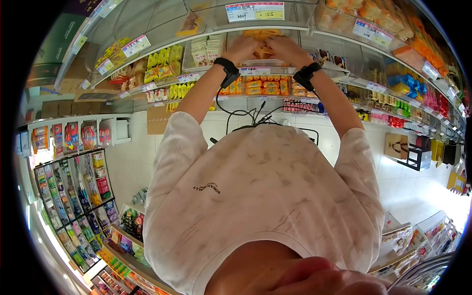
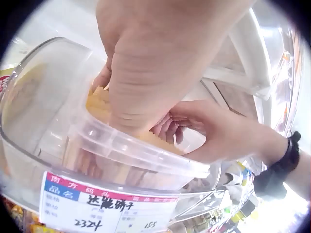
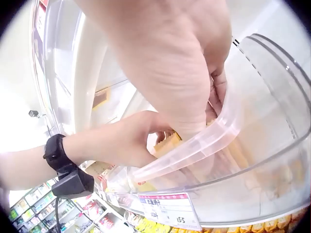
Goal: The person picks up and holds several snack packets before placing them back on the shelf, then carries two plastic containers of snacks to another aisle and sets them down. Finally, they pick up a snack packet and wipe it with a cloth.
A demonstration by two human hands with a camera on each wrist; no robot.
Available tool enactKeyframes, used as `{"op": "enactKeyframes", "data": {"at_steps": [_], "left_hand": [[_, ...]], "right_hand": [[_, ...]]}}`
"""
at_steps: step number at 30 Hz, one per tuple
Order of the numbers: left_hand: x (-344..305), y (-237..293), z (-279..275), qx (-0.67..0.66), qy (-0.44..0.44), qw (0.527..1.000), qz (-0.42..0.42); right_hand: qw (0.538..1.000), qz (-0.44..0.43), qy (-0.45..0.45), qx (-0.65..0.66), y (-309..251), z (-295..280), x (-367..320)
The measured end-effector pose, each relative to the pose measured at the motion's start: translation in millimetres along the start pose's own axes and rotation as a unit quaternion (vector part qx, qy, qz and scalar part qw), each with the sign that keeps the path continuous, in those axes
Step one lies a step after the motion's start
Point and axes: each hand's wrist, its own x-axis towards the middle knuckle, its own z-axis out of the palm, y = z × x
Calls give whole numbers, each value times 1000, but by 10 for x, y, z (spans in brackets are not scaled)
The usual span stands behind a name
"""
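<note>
Both hands reach into a clear plastic bin (image 2: 146, 158) that holds yellow-orange packets (image 2: 99, 104) (image 3: 167, 144). In the head view the left hand (image 1: 242, 48) and the right hand (image 1: 289, 50) are close together at the packets (image 1: 264, 51). The left wrist view has the left hand (image 2: 150, 68) pointing down into the bin, the right hand (image 2: 209, 128) beyond it with curved fingers. From the right wrist view, the right hand (image 3: 182, 82) dips behind the bin's front wall; the left hand (image 3: 129, 138) is beside a packet. Fingertips are largely hidden, so their hold is unclear.
A price label (image 2: 109, 204) hangs on the shelf front below the bin. Neighbouring bins hold green-yellow packets (image 1: 162, 64) and white packets (image 1: 206, 49). Orange packs (image 1: 263, 86) fill the shelf underneath. Black cables (image 1: 255, 115) hang before the person's shirt.
</note>
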Motion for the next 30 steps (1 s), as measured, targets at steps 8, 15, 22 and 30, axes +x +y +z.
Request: {"op": "enactKeyframes", "data": {"at_steps": [8,15,22,30], "left_hand": [[-46,-68,47,5,45,998,42],[-45,-109,158,5,35,999,39],[-64,5,-55,-35,-1,999,-30],[-180,105,-169,-32,78,993,-77]], "right_hand": [[999,2,-52,-13,-51,-229,118],[996,-42,17,-74,-129,-237,43],[997,3,-71,-35,1,-60,218],[993,67,89,27,-115,-195,-20]]}}
